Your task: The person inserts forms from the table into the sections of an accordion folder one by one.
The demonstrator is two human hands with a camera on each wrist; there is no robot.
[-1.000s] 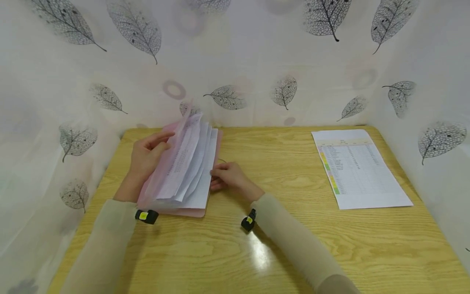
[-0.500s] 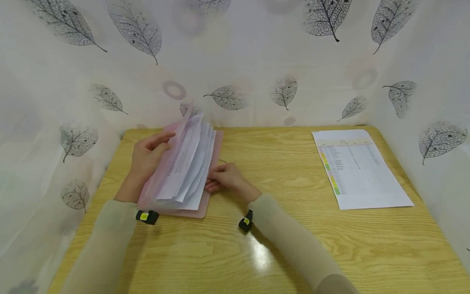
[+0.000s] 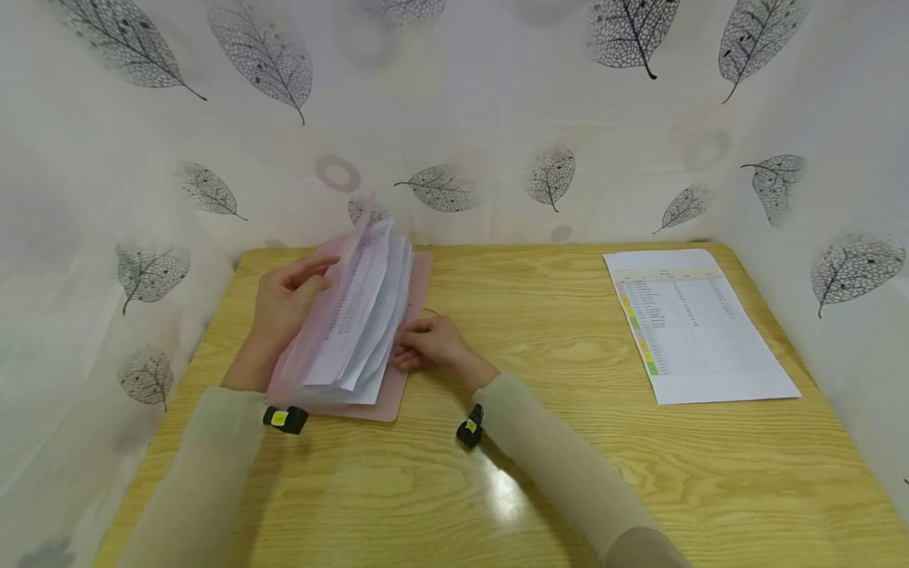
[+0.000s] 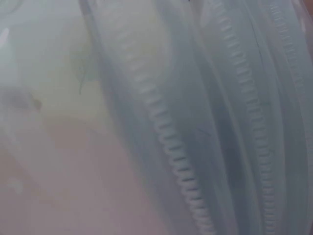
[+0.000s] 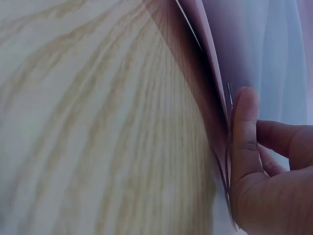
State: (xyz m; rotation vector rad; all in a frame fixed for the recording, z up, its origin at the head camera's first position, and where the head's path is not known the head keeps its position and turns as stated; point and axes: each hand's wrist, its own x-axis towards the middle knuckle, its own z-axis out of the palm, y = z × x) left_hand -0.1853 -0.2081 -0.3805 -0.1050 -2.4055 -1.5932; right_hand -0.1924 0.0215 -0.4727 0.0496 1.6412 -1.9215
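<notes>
While the pink folder lies flat on the wooden table, near its far left corner, the left hand props up the folder's see-through front cover so it cannot flop shut. This hand stands on its edge behind the cover with its fingers fairly straight. They lean against the cover; they do not wrap round it. That keeps the folder open like a book, so the white sheets inside can fan out and be looked through.

The right hand is at the right edge of those sheets. Its fingers are bent, and they pinch the edge of the sheets. The right wrist view shows this up close: the thumb lies along the thin paper edges and the other fingers curl in behind them. The pink back cover slopes down to the table just beside the thumb. Holding the edge this way seems to let the hand pick out one page from the rest.

The left wrist view is a blur of pale plastic and paper, so it tells nothing more about that hand.

One printed sheet with coloured marks down its left side lies alone on the right of the table, well apart from the folder.
</notes>
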